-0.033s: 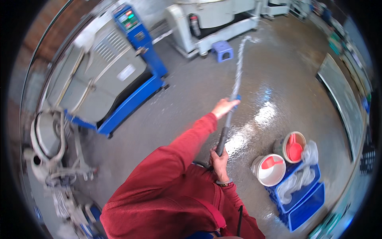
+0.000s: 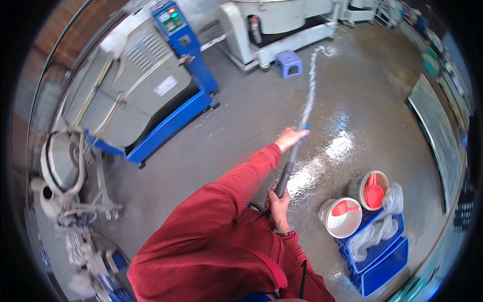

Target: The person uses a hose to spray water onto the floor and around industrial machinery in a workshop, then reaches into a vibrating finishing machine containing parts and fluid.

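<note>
Both of my hands are on a dark grey hose (image 2: 286,176). My left hand (image 2: 291,138) reaches forward and is closed around its far end, by a blue fitting (image 2: 306,130). Closer to my body, my right hand (image 2: 278,207) grips the dark lower part of the hose. A white, twisting stream of water (image 2: 311,88) shoots from the far end and lands on the wet floor (image 2: 352,100), past a small purple stool (image 2: 289,64).
To the left stands a blue and grey machine (image 2: 151,90), with a smaller mixer (image 2: 63,163) nearer. A large white machine (image 2: 282,48) is ahead. On the right are two white buckets (image 2: 344,227) with red scoops, blue crates (image 2: 385,267) and a leaning panel (image 2: 435,136).
The view has shifted slightly, so the machines and stool sit a little farther right. The hose end and water stream also appear slightly farther right; both hands keep their grip.
</note>
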Available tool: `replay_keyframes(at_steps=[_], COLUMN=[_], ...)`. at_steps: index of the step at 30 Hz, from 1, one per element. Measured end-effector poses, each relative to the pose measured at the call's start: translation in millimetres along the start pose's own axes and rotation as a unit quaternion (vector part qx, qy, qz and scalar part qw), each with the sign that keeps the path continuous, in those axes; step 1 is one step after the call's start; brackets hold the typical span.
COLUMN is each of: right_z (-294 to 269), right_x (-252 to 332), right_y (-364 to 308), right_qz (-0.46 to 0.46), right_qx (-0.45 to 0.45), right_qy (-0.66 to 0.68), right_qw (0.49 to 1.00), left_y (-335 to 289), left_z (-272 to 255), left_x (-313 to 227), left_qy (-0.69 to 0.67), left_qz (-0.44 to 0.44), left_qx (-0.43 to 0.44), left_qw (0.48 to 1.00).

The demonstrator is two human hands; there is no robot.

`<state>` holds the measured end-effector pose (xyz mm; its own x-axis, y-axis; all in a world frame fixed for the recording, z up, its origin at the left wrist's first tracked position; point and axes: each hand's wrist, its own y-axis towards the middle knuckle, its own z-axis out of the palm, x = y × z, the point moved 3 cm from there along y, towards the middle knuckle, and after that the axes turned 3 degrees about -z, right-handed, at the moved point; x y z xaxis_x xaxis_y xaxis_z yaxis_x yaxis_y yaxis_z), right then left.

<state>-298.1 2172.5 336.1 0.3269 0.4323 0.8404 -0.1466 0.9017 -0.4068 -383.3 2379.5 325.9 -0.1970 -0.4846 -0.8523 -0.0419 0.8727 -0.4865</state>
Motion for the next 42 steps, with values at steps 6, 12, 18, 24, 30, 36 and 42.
replay_keyframes(at_steps=[6,12,18,24,30,36,42], right_z=[46,92,157,206,247,279,292], right_x=[-13,-25,-32,-52,-49,-55,-76], right_y=[-6,28,69,94,145,197,218], right_qz=[0.056,0.1,0.14,0.107,0.218,0.378,0.367], right_qx=[0.033,0.119,0.22,0.259,0.288,0.337,0.41], right_qy=[0.078,-0.03,-0.078,-0.137,-0.161,-0.149,-0.189], right_qw=[0.995,0.987,0.962,0.95,0.919,0.85,0.813], left_y=[4,7,6,11,43,69,50], left_z=[-34,-135,-237,-300,-346,-361,-394], left_x=[71,122,127,142,175,259,256], left_qy=[-0.061,-0.172,-0.245,-0.196,-0.274,-0.33,-0.331], left_qz=[-0.099,-0.162,-0.169,-0.127,-0.198,-0.331,-0.325], left_qx=[-0.025,-0.101,-0.17,-0.268,-0.258,-0.295,-0.386], left_qw=[0.993,0.966,0.94,0.935,0.905,0.833,0.797])
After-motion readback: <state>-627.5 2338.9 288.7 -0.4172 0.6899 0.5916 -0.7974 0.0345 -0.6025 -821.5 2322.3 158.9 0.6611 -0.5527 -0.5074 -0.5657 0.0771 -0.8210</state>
